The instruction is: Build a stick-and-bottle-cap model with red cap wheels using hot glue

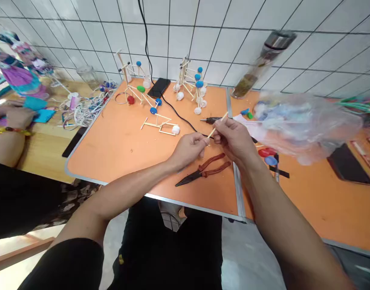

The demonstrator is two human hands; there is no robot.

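Note:
A thin pale wooden stick (215, 127) is held at a slant between my two hands over the orange table (118, 149). My left hand (189, 149) pinches its lower end, and my right hand (233, 137) grips it nearer the upper end. Just below them lie long-nose pliers (200, 173) with red-brown handles, jaws pointing left. To the left of my hands a small flat stick frame (161, 125) with a white ball rests on the table. A dark pen-like tool (211, 120) with a metal tip lies behind my right hand.
Stick models with coloured balls (189, 82) stand by the tiled wall, beside a black phone (159, 87) and cable. At right are a clear plastic bag (306, 125), a tall bottle (263, 64) and a dark phone (350, 163). Another person's hand (18, 117) rests at far left.

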